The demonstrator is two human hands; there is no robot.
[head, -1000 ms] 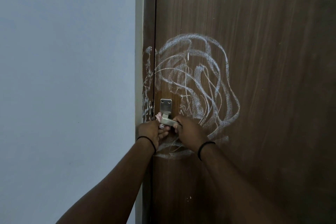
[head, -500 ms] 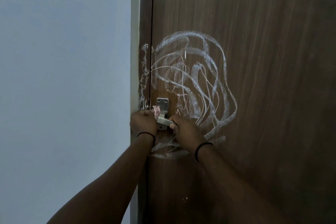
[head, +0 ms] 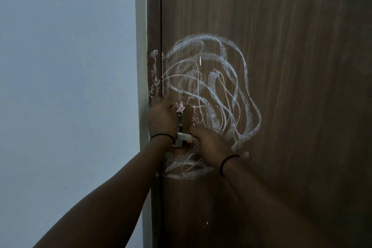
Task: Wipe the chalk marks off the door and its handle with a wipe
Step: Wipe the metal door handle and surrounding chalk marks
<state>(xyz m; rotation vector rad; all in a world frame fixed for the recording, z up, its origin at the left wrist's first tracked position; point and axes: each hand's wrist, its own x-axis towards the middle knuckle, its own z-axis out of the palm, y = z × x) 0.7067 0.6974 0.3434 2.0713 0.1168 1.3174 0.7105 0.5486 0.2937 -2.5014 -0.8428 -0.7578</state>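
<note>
Both of my hands are at the handle [head: 182, 136], low on the door [head: 291, 66] near its latch edge. My left hand [head: 163, 120] is curled around a pink wipe [head: 180, 107]; only a crumpled corner of it peeks out past my fingers, just above the metal backplate, so most of the wipe is hidden in my fist. My right hand [head: 209, 143] is wrapped over the outer end of the lever, steadying it. I judge the wipe to be very light, soft and limp, something that bunches and can tear if I drag it hard over the screw heads or the plate's edges, so I want it wadded into a firm pad under my fingertips, not dangling by a corner. The handle looks like smooth brushed metal, stiff and rigid, probably slick, and it will likely pivot if I press down on it, which is why holding its free end seems sensible while I rub the plate and the lever's root. The chalk marks [head: 211, 86] loop broadly above and to the right of the handle, with more scribble below it and a streak on the door frame [head: 154, 70] beside the gap. Chalk of this kind should lift easily as dry powder, though it may smear and load the wipe quickly, so I expect to refold to a clean face.
</note>
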